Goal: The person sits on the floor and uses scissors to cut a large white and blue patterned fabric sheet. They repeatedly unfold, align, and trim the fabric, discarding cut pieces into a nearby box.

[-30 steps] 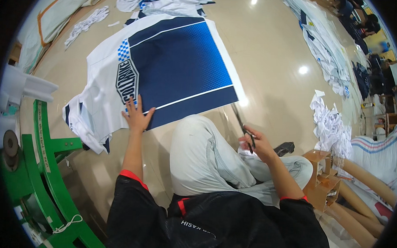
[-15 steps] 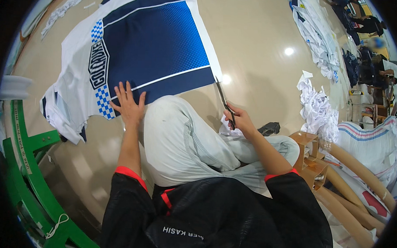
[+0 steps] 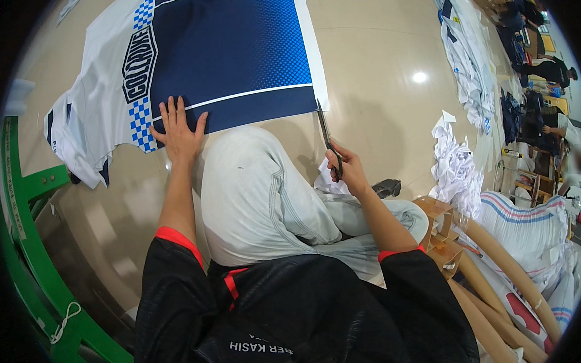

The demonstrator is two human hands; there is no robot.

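Observation:
A printed fabric panel [image 3: 218, 57], navy and blue with a white margin and checkered trim, lies spread on the floor before me. My left hand [image 3: 179, 131] rests flat on its near edge by the checkered strip, fingers spread. In my right hand [image 3: 347, 165] is a pair of scissors [image 3: 324, 128], my fingers wrapped round the handles. The tips of the blades meet the white margin at the panel's near right corner. Whether the blades are parted is hard to make out.
A green metal frame [image 3: 27, 211] stands at my left. White fabric scraps [image 3: 456, 165] are heaped on the right, with cardboard tubes [image 3: 511, 266], a cardboard box [image 3: 435, 212] and a striped white sack [image 3: 526, 222] nearer me. More fabric [image 3: 464, 66] lies farther off; people work beyond it.
The whole view has shifted slightly, so the scene sits a little higher and to the left. The scissors stay at the panel's corner and my left hand stays flat on the fabric.

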